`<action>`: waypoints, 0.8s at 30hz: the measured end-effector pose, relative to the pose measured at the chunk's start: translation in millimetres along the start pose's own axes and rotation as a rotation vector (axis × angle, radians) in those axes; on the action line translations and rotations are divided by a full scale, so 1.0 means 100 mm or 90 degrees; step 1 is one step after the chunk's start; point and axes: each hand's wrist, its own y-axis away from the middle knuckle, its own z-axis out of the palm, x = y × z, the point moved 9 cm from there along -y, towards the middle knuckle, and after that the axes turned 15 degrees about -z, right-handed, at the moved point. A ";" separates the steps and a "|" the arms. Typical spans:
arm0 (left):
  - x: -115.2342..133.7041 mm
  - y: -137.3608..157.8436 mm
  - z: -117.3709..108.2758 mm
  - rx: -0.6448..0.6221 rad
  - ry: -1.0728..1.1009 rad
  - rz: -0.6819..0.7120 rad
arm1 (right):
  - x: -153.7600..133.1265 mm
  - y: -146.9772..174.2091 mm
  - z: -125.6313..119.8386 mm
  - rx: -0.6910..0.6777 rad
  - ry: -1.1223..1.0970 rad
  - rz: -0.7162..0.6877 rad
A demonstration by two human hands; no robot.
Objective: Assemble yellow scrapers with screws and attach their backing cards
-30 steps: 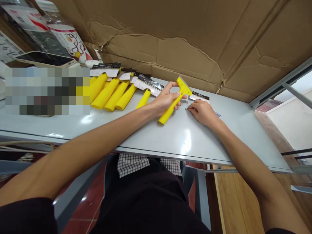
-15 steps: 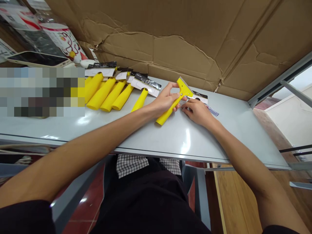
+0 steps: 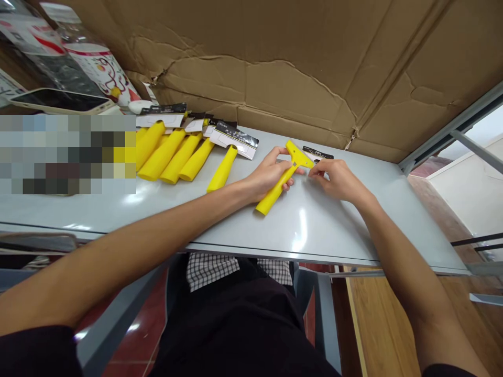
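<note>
My left hand [image 3: 267,175] is closed around the handle of a yellow scraper [image 3: 275,192], whose wide flat head points up and away from me. Close by the right corner of that head is my right hand [image 3: 334,179], with thumb and fingers pinched together. Whatever lies between those fingertips is too small or hidden to make out. Behind the scraper head a black and white card [image 3: 317,153] lies on the table. To the left, another yellow scraper [image 3: 222,170] rests with its head under a printed card [image 3: 236,139].
Several more carded yellow scrapers [image 3: 167,157] lie in a row at the left. Beyond them are a phone [image 3: 63,99] and plastic bottles [image 3: 92,57]. A tall cardboard sheet [image 3: 251,84] stands along the back of the grey table [image 3: 243,225]. A blurred patch hides the far left.
My right hand has risen from the tabletop to the scraper head's corner. The grey blade edge seen along the head earlier no longer shows. The purple item beside my right hand is out of sight.
</note>
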 end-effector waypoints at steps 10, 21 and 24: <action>-0.11 0.08 0.12 0.021 -0.055 0.091 | 0.02 -0.01 -0.17 0.274 -0.218 0.048; -0.07 0.15 0.24 -0.065 -0.046 0.106 | 0.13 -0.07 0.01 0.323 -0.381 0.104; -0.07 0.14 0.26 -0.098 -0.059 0.113 | 0.12 -0.08 0.05 0.323 -0.419 0.118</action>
